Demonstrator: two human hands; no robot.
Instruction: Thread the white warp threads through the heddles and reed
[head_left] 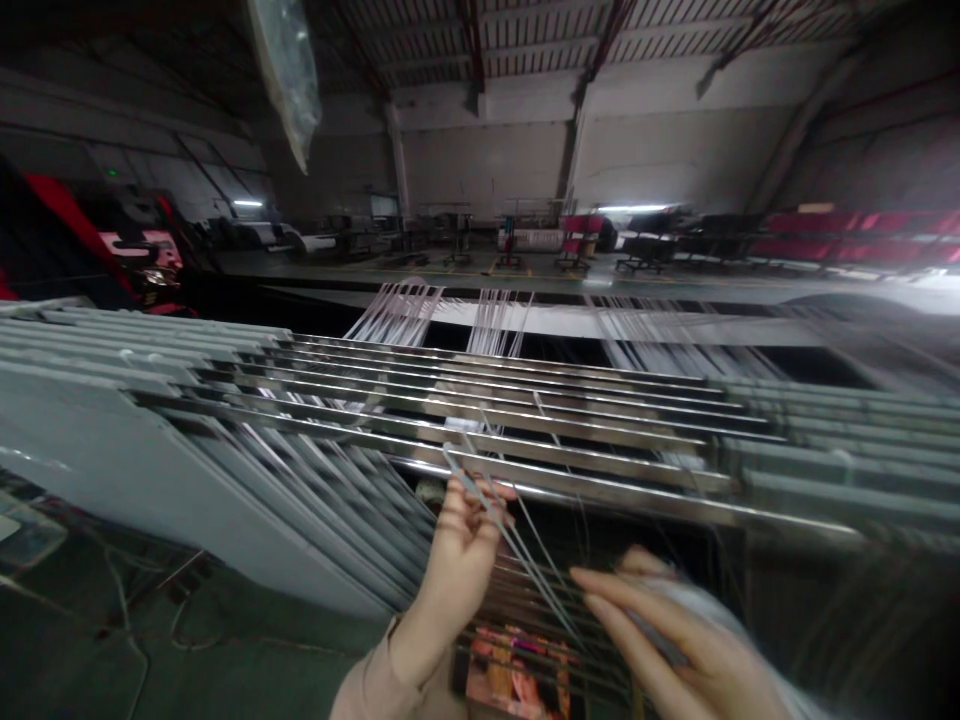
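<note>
My left hand [466, 535] is raised at the front of a loom's frames, its fingers closed around thin grey heddles [517, 548]. These slant from the metal bars down to the lower right, their upper ends resting near the front bar [585, 490]. To the right, my right hand [675, 625] is blurred, with its fingertips close together beside the lower part of the heddles. A greyish strip shows between its fingers, too smeared to name. Whitish, blurred material lies along the back of that hand.
Several parallel metal bars [495, 390] run across in front of me, joined to grey frame ends [225, 480] at left. White yarns [397, 315] stretch behind them. A plastic-like strip [289, 80] hangs overhead. Cables [127, 620] lie on the floor. A colourful picture [517, 675] shows below.
</note>
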